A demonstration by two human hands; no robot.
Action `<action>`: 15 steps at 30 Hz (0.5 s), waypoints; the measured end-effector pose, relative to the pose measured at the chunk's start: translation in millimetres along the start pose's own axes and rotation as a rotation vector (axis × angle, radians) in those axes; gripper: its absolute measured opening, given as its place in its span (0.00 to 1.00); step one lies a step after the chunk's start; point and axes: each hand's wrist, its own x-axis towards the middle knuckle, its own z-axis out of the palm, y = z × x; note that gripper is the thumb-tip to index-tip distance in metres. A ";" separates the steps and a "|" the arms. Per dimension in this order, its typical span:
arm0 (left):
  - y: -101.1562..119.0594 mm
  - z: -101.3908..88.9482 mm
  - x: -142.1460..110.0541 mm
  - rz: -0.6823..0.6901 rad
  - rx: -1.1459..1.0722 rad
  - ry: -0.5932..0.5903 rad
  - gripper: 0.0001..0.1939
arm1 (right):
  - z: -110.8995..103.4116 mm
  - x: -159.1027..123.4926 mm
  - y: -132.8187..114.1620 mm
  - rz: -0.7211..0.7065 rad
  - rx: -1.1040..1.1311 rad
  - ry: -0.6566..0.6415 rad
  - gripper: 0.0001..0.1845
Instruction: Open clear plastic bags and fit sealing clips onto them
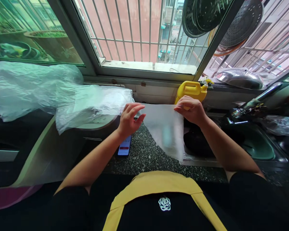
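Translucent plastic film (163,128) hangs over desk (144,157), approx 12 o'clock; R hand (191,109) pinches its 1 o'clock corner, L hand (130,120) spread nr its 11 o'clock corner, contact unclear; prob v light, limp, slippery, best gripped at top corners

The scene is viewed from the wearer's head, above and behind the fingers (134,109) of the left hand (130,123) and the right hand (192,110). The single camera is faced forward and tilted down. A wide field is taken in: the counter (146,157) is seen close below the fingers, the window (144,75) farther beyond them, and the yellow apron (163,182) nearest, on the lens's side of them.
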 end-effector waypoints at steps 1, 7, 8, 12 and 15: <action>9.6 -1.0 21.1 0.058 -0.033 -0.026 0.14 | 0.5 1.5 -1.5 -0.014 0.002 -0.015 0.23; 42.5 21.4 81.9 0.131 -0.172 -0.451 0.10 | -0.4 7.1 -7.4 -0.069 0.030 -0.023 0.22; 43.6 24.4 82.7 0.109 -0.186 -0.488 0.11 | -1.8 5.8 -4.7 -0.064 0.045 -0.006 0.22; 45.7 20.5 85.5 0.002 -0.252 -0.461 0.11 | -3.4 -13.3 25.7 0.085 0.174 0.134 0.23; 49.6 4.7 95.4 -0.011 -0.284 -0.353 0.10 | 11.5 -39.0 55.2 0.272 0.244 0.312 0.25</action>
